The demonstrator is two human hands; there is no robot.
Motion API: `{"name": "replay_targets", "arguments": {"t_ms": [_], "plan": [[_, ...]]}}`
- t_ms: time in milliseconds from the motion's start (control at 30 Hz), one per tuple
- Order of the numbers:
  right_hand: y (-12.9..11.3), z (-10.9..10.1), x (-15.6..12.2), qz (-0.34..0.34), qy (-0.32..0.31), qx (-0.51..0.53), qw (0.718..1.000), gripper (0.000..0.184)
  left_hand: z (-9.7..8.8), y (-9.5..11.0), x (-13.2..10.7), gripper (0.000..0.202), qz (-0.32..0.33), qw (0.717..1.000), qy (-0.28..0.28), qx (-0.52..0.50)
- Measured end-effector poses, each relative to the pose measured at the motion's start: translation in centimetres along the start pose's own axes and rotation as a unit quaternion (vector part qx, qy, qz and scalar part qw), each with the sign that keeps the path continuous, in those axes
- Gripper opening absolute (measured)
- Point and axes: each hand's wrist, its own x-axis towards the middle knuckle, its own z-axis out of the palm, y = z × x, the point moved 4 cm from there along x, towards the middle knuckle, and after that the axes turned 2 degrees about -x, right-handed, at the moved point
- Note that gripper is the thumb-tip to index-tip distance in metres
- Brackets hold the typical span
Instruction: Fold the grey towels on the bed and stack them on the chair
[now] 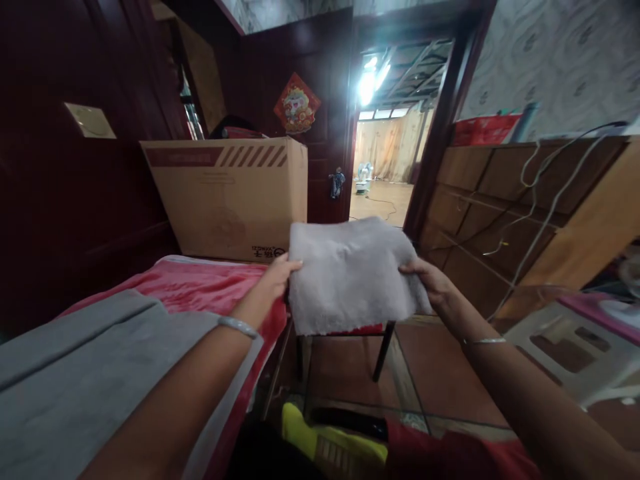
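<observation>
A light grey, fuzzy folded cloth is stretched out in front of me, held up between both hands. My left hand pinches its left edge, thumb on the near face and fingers behind. At the right edge my right hand grips it the same way. Just below and behind the cloth stands a dark-legged stool or chair with a bit of red seat showing; most of it is hidden. Whether the cloth touches the seat I cannot tell.
On my left, a grey cloth lies over a pink blanket. Behind stands a large cardboard box. A brown cabinet with hanging cables is on the right, near a white and pink plastic item. An open doorway lies ahead.
</observation>
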Motion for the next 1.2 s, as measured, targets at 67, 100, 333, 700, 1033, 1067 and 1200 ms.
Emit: {"name": "replay_targets", "arguments": {"t_ms": [67, 100, 333, 700, 1033, 1067, 1200], "plan": [[2.0, -2.6, 0.5, 0.058, -0.003, 0.000, 0.998, 0.034, 0.9, -2.6, 1.2, 0.033, -0.004, 1.000, 0.001, -0.002], [2.8, -3.3, 0.7, 0.070, -0.009, 0.004, 0.998, 0.035, 1.0, -3.5, 1.7, 0.033, -0.002, 1.000, 0.004, -0.002], [1.9, -4.2, 1.7, 0.009, -0.023, -0.015, 1.000, 0.039, 0.9, -2.8, 4.2, 0.036, 0.013, 1.000, 0.001, 0.002], [1.4, -7.1, 2.7, -0.061, -0.038, -0.106, 0.992, 0.046, 3.1, -2.4, 5.9, 0.020, 0.023, 0.972, 0.001, 0.235], [0.7, -6.4, 3.3, -0.154, 0.024, -0.141, 0.978, 0.059, 2.8, -1.7, 5.8, 0.018, 0.078, 0.922, 0.047, 0.376], [0.6, -6.6, 3.4, -0.162, 0.035, -0.147, 0.975, 0.059, 2.8, -1.7, 5.8, 0.016, 0.079, 0.917, 0.047, 0.387], [0.2, -8.5, 3.9, -0.189, 0.115, -0.176, 0.959, 0.052, 2.4, -1.7, 5.6, 0.014, 0.103, 0.892, 0.059, 0.435]]}}
